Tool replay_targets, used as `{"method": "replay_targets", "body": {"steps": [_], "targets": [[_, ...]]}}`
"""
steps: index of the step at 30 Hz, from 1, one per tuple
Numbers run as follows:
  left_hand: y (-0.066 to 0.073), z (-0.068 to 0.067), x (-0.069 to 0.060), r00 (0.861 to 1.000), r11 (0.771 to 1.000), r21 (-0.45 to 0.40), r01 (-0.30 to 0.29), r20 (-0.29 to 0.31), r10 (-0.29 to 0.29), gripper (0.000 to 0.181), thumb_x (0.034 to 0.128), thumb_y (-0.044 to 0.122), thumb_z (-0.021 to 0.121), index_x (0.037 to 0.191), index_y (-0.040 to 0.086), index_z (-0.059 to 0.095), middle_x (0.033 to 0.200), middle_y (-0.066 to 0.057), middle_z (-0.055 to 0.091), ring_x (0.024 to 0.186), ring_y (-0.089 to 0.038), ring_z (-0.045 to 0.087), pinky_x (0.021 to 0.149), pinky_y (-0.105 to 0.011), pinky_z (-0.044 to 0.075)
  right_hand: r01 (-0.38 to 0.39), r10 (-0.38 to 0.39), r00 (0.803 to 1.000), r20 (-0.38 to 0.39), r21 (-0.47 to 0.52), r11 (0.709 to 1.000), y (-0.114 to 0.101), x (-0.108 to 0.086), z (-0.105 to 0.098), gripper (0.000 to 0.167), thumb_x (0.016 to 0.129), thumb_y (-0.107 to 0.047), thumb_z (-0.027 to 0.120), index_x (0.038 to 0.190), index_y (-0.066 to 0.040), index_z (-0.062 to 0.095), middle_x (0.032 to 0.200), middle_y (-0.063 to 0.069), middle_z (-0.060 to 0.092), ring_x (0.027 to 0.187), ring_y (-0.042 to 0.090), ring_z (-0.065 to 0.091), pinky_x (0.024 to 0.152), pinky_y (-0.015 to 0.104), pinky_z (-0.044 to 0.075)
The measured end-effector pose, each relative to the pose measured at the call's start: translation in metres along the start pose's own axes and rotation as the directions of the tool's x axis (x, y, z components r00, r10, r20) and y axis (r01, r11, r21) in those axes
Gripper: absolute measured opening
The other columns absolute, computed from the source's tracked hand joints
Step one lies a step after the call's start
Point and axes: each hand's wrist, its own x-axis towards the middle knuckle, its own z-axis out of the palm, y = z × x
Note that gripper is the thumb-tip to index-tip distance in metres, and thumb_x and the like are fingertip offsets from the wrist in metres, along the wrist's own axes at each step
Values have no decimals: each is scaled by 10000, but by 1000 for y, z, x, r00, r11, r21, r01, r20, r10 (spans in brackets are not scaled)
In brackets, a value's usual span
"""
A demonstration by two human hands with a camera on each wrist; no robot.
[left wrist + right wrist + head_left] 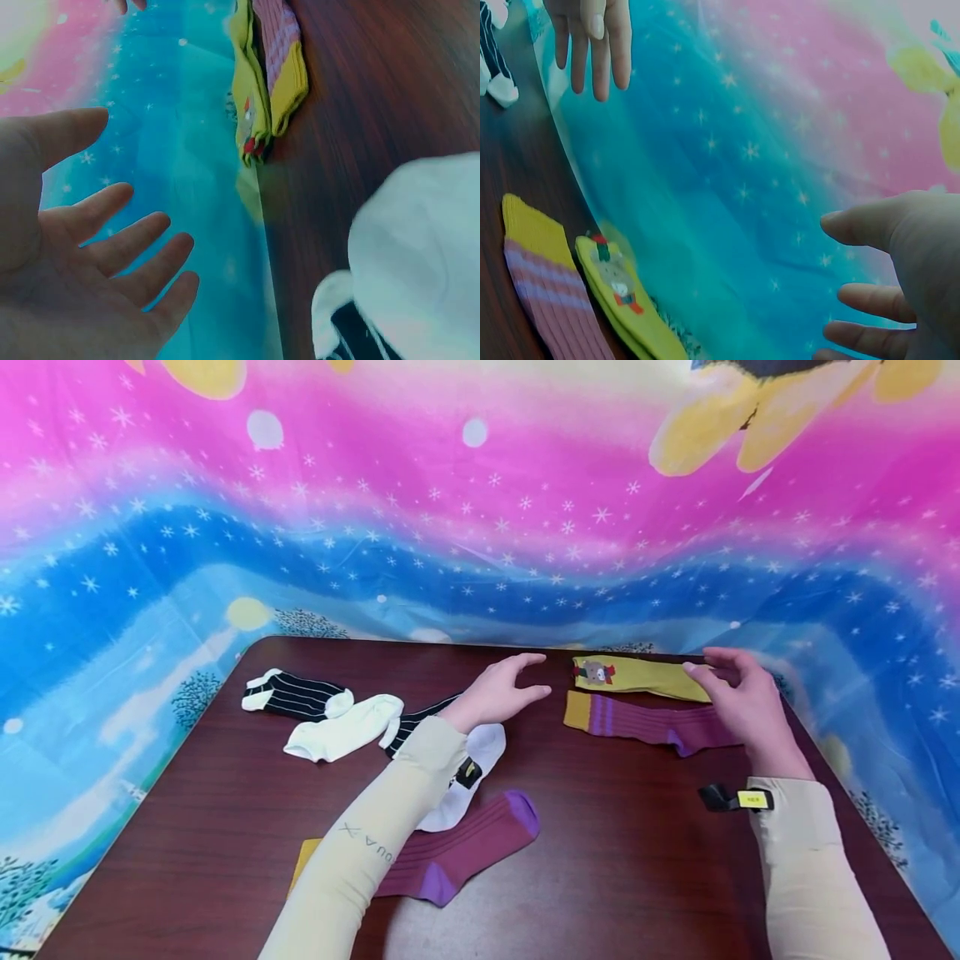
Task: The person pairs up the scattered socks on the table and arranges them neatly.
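My left hand (495, 692) hovers over the middle of the table, its fingers spread and holding nothing. The left wrist view shows that palm with the fingers apart. At the right, my right hand (750, 702) is above the ends of a yellow sock (645, 677) with a bear picture and a maroon sock (637, 720) with a mustard cuff. Its fingers are loosely bent, with nothing visible in them. Under the left forearm lie another maroon sock (487, 839) with purple toe and heel, and a white sock (487, 747), both partly hidden.
A black striped sock (303, 695) and a white sock (345, 727) lie at the left. Another black striped sock (412, 722) is partly behind the left wrist. The dark wooden table (615, 843) ends at a patterned curtain (480, 552) behind and at both sides.
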Motion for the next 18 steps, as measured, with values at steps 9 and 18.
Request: {"method": "replay_targets", "body": {"steps": [9,18], "targets": [[-10,-17,-13,1000,998,67,-10,-14,11,671,1018,402,621,1587,150,367,1599,-9,378,1465,-190,326,1166,-422,272,63,-57,995,86,-69,996,-18,-4,9,816,992,-566,576,1602,-94,311,1598,255,296,1422,487,315,1054,680,315],[-11,-27,-26,1000,974,225,1,-14,3,832,971,636,554,1629,218,265,1675,-35,201,1528,-229,159,1181,-545,116,136,-111,983,148,-176,975,-23,-4,25,872,973,-634,552,1650,-246,163,1677,166,127,1479,494,153,1052,757,204]]}}
